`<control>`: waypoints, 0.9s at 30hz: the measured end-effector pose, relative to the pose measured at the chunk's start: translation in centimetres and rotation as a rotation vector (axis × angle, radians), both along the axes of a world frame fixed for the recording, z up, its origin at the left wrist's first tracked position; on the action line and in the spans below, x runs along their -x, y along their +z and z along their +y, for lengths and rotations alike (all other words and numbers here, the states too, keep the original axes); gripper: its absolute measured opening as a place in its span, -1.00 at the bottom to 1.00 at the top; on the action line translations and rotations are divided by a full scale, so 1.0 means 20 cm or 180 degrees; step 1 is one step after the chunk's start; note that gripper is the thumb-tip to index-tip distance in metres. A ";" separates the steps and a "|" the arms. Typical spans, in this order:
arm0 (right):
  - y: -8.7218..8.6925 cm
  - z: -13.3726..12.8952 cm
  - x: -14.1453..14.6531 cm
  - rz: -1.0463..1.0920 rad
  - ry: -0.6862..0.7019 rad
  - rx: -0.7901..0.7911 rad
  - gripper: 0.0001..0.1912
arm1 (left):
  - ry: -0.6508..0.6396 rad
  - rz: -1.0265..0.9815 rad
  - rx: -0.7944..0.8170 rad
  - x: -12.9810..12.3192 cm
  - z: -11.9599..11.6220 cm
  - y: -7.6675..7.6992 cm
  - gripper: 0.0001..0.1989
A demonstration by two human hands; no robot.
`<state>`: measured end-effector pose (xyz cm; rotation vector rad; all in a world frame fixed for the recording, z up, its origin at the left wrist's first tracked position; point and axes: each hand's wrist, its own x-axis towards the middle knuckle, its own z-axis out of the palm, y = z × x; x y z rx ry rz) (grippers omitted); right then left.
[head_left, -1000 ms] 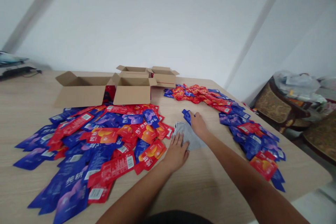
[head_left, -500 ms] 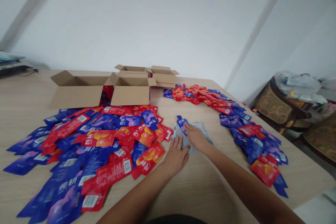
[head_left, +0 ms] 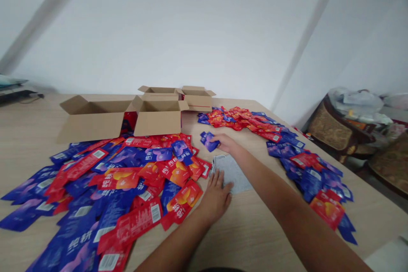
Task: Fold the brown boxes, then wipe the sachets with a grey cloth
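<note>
Pinched in my right hand point(head_left: 225, 142) is a blue sachet point(head_left: 209, 141), raised above the table beyond a folded grey cloth point(head_left: 234, 173). My left hand point(head_left: 216, 197) lies flat with fingers stretched out, its fingertips at the cloth's left edge and its palm on the table. To its left spreads a big pile of red and blue sachets; an orange-and-red sachet point(head_left: 185, 199) is the closest to that hand. A second pile of red sachets point(head_left: 237, 117) curves along the far and right sides, with blue sachets point(head_left: 312, 182) at the right.
Open cardboard boxes stand at the back: a wide one point(head_left: 92, 121), a smaller one point(head_left: 157, 123) beside it, and more behind, including one at the right point(head_left: 199, 101). Past the table's right edge are patterned chairs point(head_left: 331, 125) with plastic bags point(head_left: 357, 100).
My right hand has lifted the blue sachet off the grey cloth and carried it away from me, slightly left. My left hand has stayed at the cloth's edge.
</note>
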<state>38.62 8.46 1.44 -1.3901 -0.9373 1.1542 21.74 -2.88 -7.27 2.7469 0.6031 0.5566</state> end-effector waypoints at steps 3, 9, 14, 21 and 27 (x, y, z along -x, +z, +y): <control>0.02 0.04 0.00 -0.0600 0.0135 -0.0365 -0.53 | -0.0014 -0.0001 0.0028 0.00 0.01 0.01 -0.62; -0.02 -0.27 -0.46 -0.3387 -0.1107 0.0831 -0.53 | -0.0011 -0.0010 0.0032 -0.01 0.01 0.02 -0.64; -0.15 -0.63 -0.79 -0.4330 -0.1910 0.1748 -0.55 | 0.0016 0.0081 -0.0005 -0.02 0.00 0.03 -0.63; -0.24 -0.69 -0.75 -0.4614 -0.1311 0.1432 -0.56 | 0.0060 0.0222 -0.0075 -0.02 0.00 0.05 -0.53; -0.14 -0.66 -0.64 -0.3987 -0.1463 0.0766 -0.60 | 0.0192 0.0377 -0.0191 -0.02 -0.02 0.06 -0.44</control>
